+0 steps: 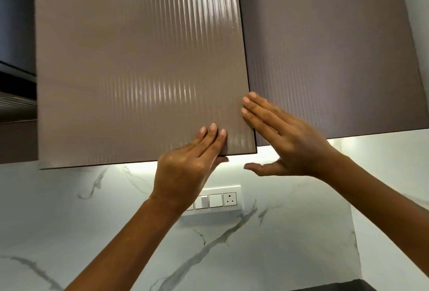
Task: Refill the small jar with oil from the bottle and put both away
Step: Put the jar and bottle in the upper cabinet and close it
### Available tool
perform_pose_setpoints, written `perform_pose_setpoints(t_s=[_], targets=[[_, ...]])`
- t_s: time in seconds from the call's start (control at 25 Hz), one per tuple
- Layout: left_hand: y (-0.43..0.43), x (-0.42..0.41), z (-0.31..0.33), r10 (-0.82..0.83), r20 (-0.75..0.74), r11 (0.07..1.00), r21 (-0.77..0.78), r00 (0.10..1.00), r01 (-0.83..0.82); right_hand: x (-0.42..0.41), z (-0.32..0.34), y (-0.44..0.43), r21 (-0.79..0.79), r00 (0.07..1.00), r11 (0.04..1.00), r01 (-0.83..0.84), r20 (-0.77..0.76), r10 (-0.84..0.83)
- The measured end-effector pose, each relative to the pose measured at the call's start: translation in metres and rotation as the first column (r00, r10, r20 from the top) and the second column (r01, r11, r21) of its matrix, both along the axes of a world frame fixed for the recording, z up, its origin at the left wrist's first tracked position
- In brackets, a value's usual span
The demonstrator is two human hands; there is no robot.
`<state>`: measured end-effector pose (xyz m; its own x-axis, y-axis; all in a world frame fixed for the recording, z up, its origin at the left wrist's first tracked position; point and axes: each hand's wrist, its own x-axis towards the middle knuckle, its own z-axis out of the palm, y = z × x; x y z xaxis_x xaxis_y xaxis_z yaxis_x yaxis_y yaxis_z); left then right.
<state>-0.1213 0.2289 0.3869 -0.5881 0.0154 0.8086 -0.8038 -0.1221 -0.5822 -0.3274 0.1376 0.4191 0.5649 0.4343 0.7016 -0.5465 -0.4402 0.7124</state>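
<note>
Two hands are set at the lower corner of the door [139, 70], apparently so it can be swung. The left hand [185, 167] is laid flat on its face, thumb tucked under the edge. The right hand [283, 137] is held straight-fingered against the side edge, thumb spread. Nothing is gripped. Neither jar nor bottle is seen.

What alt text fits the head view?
Both hands rest on a ribbed taupe cabinet door near its lower right corner: left hand flat on the front, right hand open at the side edge. Below is a marble backsplash with a switch plate.
</note>
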Motion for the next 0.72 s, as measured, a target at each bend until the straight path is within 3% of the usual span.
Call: perform_pose_setpoints(t_s=[0.24,0.72], targets=[[-0.054,0.010,-0.003,0.059,-0.002,0.996,-0.065,0.998,-0.059,0.023,-0.012,-0.059,0.034,0.991,0.999,0.020,0.129,-0.025],[-0.129,0.029,-0.015,0.104,-0.065,0.988,-0.106,0.992,-0.110,0.061,-0.032,-0.137,0.070,0.966,0.994,0.084,0.241,-0.098]])
